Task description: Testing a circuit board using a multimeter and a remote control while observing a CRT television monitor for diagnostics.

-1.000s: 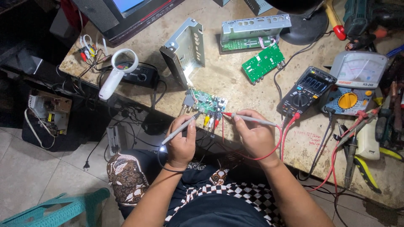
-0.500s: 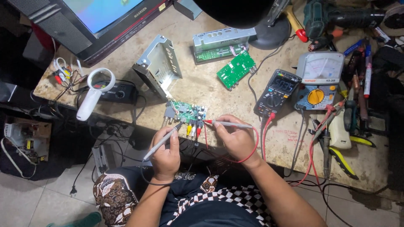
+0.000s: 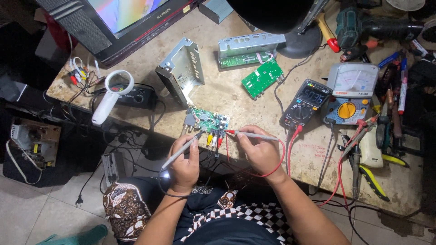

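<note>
A small green circuit board point(image 3: 209, 122) lies at the near edge of the worn bench point(image 3: 236, 104), with coloured plugs hanging off its front. My left hand point(image 3: 184, 163) holds a grey probe point(image 3: 181, 147) like a pen, its tip at the board's left corner. My right hand point(image 3: 259, 149) holds a probe with a red tip point(image 3: 252, 134), pointed at the board's right edge. Red leads point(image 3: 284, 156) loop from the probes toward a dark digital multimeter point(image 3: 305, 104) to the right.
A second green board point(image 3: 262, 78), a metal chassis point(image 3: 181, 70) and a metal case point(image 3: 250, 47) lie behind. An analogue meter point(image 3: 352, 93), pliers, pens and a drill crowd the right. A magnifier point(image 3: 111, 95), a dark box and a television point(image 3: 113, 22) sit left.
The view has shifted, so the bench and hands sit lower and more to the left in frame. Both hands keep their probes at the small board; the left probe tip has moved closer to it.
</note>
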